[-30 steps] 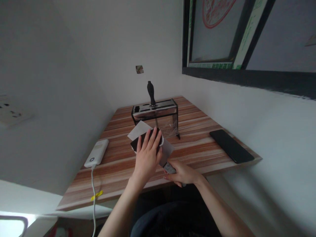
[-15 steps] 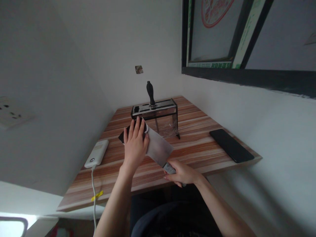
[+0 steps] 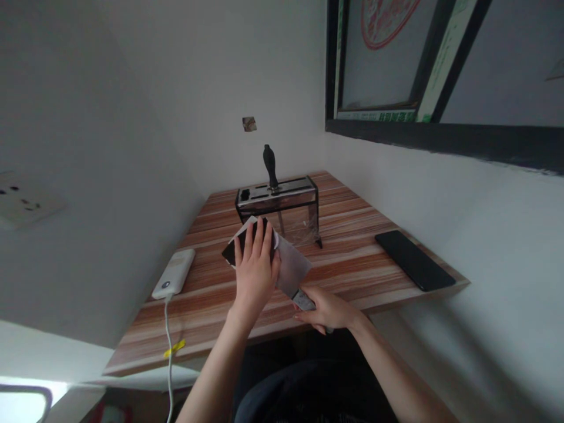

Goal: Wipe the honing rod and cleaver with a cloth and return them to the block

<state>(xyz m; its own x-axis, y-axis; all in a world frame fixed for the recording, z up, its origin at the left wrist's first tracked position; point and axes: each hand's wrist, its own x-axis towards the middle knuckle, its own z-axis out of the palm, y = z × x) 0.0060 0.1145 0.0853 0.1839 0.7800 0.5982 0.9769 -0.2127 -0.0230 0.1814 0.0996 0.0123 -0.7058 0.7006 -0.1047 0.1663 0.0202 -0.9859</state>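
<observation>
In the head view a cleaver [image 3: 294, 267] lies at a slant above the front of the wooden table, its broad grey blade pointing up and left. My right hand [image 3: 328, 308] is closed round its grey handle. Against the far part of the blade my left hand [image 3: 255, 264] presses a black cloth [image 3: 232, 251] with a pale edge. The left fingers stretch flat over the cloth, with the thumb along its right side. What lies under the palm is hidden.
Behind the blade stands a clear-sided knife block [image 3: 282, 191] with one black-handled tool [image 3: 269, 164] upright in it. A black phone [image 3: 414, 259] lies right. At left are a white power bank [image 3: 174, 273], its cable [image 3: 169, 346] and yellow tape [image 3: 174, 348].
My left hand and the black cloth have slid right and toward me along the blade, uncovering a pale corner at its far end. The right hand stays on the handle.
</observation>
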